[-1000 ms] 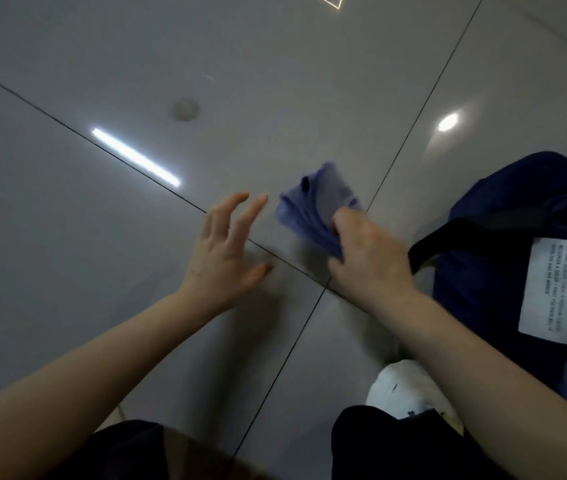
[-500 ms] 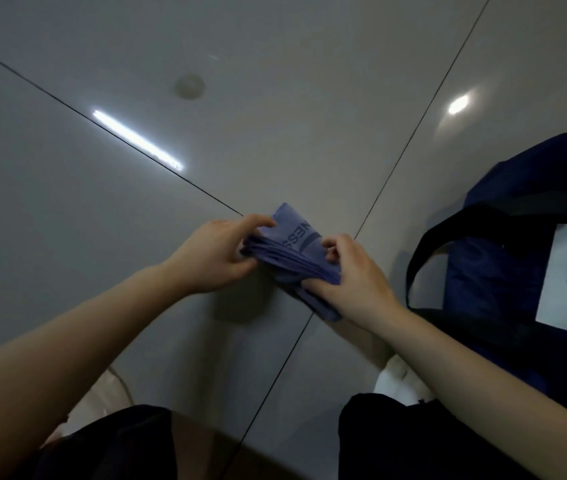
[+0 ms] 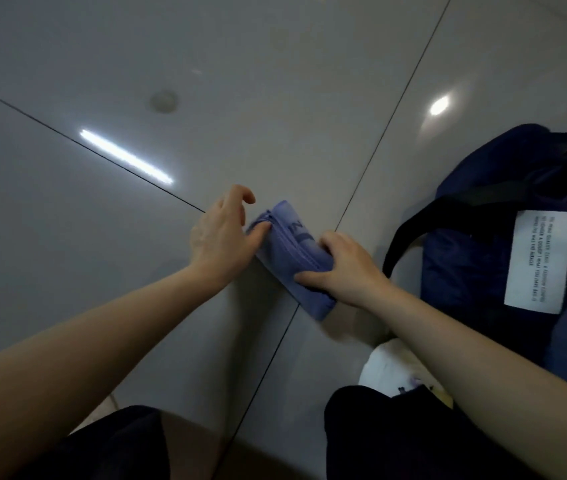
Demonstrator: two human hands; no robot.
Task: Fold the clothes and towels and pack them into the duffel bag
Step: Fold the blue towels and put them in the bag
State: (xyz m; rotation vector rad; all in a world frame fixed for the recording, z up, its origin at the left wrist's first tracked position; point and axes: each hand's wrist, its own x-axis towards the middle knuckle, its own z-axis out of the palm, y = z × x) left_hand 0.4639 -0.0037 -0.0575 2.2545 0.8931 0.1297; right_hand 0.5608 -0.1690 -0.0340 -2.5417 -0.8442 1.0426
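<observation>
From the camera on my head, looking down, I see the folded purple cloth [image 3: 290,258] lying on the glossy tiled floor [image 3: 102,271], right where two tile seams cross, just in front of my knees. It is a compact, narrow bundle, and its long axis runs diagonally, from the far left end down to the near right end. My left hand [image 3: 221,233] sits at the far end: the thumb presses against the edge of the cloth while the other fingers are lifted and loosely curved above the floor, holding nothing. My right hand [image 3: 344,268] lies over the near half, fingers curled over the top and thumb laid along the side facing me, so it grips the bundle. The dark blue duffel bag [image 3: 483,271] stands to my right, well within reach, with its black strap [image 3: 413,233] looping toward the cloth and a white label [image 3: 538,261] on its side; I cannot tell from here whether its mouth is open. A white item [image 3: 389,365] shows near my right knee, partly hidden by my forearm. I judge the fold is about finished, and since my right hand is the nearer one to the bag and already has the hold, the carry should go rightward, with the bundle kept pinched so the layers do not spring apart.
</observation>
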